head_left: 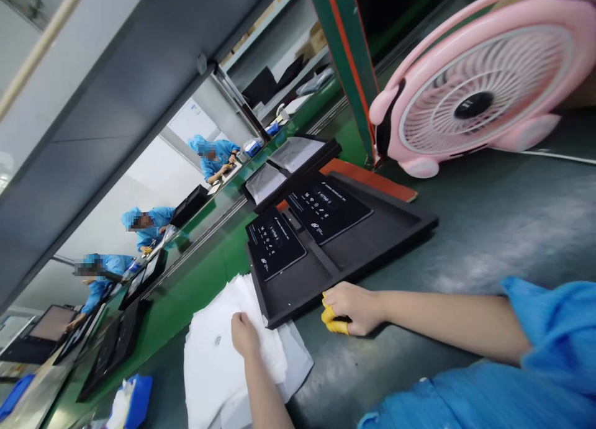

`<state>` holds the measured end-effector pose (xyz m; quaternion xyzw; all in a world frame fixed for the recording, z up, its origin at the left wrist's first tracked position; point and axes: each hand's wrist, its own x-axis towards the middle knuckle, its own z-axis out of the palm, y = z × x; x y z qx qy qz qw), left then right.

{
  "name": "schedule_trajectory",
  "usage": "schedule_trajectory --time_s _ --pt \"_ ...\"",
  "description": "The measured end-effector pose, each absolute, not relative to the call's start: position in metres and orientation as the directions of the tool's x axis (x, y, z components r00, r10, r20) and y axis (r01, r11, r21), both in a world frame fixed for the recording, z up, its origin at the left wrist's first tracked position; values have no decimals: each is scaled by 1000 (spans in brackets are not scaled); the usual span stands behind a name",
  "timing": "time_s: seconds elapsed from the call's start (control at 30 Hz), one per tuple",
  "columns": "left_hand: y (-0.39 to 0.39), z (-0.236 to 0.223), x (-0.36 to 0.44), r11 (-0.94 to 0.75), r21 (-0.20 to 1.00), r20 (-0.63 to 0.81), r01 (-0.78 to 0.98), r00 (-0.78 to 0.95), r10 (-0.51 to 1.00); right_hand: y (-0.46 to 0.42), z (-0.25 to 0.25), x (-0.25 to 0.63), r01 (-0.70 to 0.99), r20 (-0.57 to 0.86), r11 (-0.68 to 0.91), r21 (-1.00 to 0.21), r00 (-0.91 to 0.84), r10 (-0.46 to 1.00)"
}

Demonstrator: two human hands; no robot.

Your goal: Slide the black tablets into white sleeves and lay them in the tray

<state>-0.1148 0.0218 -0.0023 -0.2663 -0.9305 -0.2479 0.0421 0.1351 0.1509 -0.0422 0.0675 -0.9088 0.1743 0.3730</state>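
Observation:
My left hand (244,334) is closed, its fingers curled over a stack of white sheets or bags (205,367). Whether a sheet is pinched in it is hidden. My right hand (349,308), with yellow finger cots on some fingers, is closed on the bench by the near edge of a black tray (372,255). Anything inside its curled fingers is out of sight. Two dark tablets (333,205) with white printing lie in the tray, one in each compartment, the smaller-looking tablet (275,241) at the left.
Behind the tray sits another black tray (291,168) with pale wrapped contents. A pink fan (475,100) stands at the right. The green conveyor (186,298) runs past, carrying black trays (112,348). A blue bin (138,401) is lower left. Co-workers in blue (214,159) work along the line.

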Motion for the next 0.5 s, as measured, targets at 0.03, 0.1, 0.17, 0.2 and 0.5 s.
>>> schedule_trajectory --time_s 0.03,0.1,0.17,0.2,0.5 --pt "20 -2 -116 730 465 207 501 -863 461 151 -42 134 -257 700 924 -281 -714 14" --pt "16 3 -118 702 520 204 486 -869 450 152 -42 133 -266 699 916 -301 -715 22" --pt "12 12 -121 663 572 217 483 -868 446 153 -43 134 -264 706 916 -302 -708 29" --pt "11 19 -122 648 591 225 480 -870 439 153 -43 134 -267 711 917 -297 -702 26" --pt "41 57 -96 418 763 232 494 -812 536 153 -42 141 -269 744 919 -287 -667 37"
